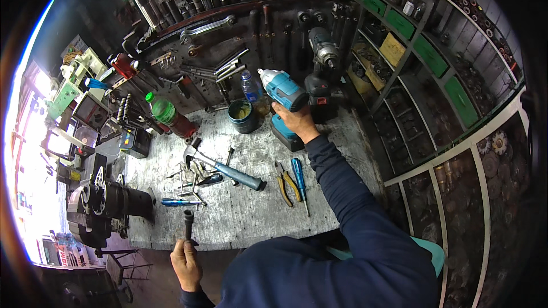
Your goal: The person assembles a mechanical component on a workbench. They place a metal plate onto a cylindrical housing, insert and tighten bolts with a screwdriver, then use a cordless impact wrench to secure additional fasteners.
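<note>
Near the front edge of the workbench point(268, 211), my left hand point(186, 265) is closed around a dark impact socket point(188, 225), which points upward. At the back of the bench, my right hand point(295, 122) grips the handle of a teal and grey cordless impact wrench point(282, 88). Its battery end is low by the bench top; whether it rests there I cannot tell. A blue-handled hammer point(228, 172) lies between the hands. Pliers with yellow handles point(287, 184) and a blue screwdriver point(299, 182) lie below the right forearm.
A jar of grease point(242, 118), a clear bottle point(249, 86) and a green-capped bottle point(171, 115) stand toward the back. A second impact wrench point(321, 51) is behind my right hand. A bench vise point(103, 205) sits at the left edge, shelving point(411, 80) on the right.
</note>
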{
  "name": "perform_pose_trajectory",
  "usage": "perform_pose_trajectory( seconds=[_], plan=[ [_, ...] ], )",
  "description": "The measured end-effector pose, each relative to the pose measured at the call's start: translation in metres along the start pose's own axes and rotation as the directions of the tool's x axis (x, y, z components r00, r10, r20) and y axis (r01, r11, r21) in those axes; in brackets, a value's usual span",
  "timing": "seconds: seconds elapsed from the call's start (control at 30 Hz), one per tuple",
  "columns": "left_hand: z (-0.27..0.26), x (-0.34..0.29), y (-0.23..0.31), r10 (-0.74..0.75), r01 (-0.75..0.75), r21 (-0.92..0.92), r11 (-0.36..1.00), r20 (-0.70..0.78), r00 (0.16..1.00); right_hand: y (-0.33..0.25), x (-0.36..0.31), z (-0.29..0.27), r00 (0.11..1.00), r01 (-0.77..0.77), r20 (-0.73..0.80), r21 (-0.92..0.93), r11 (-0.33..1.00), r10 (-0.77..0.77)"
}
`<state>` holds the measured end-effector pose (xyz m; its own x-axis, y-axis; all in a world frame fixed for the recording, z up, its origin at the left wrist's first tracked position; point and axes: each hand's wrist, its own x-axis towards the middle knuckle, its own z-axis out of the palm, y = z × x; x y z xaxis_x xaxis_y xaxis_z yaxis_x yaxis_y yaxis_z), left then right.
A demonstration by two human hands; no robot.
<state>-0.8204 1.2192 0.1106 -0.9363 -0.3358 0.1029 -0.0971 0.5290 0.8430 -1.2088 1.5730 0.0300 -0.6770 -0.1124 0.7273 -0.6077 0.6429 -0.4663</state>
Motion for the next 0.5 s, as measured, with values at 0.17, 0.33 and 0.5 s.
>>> perform_pose_trajectory(
  seconds=[0.17, 0.33, 0.5],
  plan=[
    [0.006, -0.020, -0.018, -0.114, 0.109, -0.056, 0.992, -0.111, 0.987, -0.002, -0.023, -0.044, 0.992, 0.086, 0.086, 0.033, 0.996, -0.089],
    [0.000, -0.024, -0.022, -0.193, 0.192, -0.018, 0.981, -0.129, 0.973, 0.030, 0.011, -0.132, 0.860, -0.383, 0.034, 0.703, 0.600, 0.509],
    [-0.007, -0.002, -0.014, -0.125, 0.127, 0.022, 0.992, -0.098, 0.987, 0.095, 0.093, -0.136, 0.859, -0.495, 0.333, 0.355, 0.793, 0.388]
  ],
)
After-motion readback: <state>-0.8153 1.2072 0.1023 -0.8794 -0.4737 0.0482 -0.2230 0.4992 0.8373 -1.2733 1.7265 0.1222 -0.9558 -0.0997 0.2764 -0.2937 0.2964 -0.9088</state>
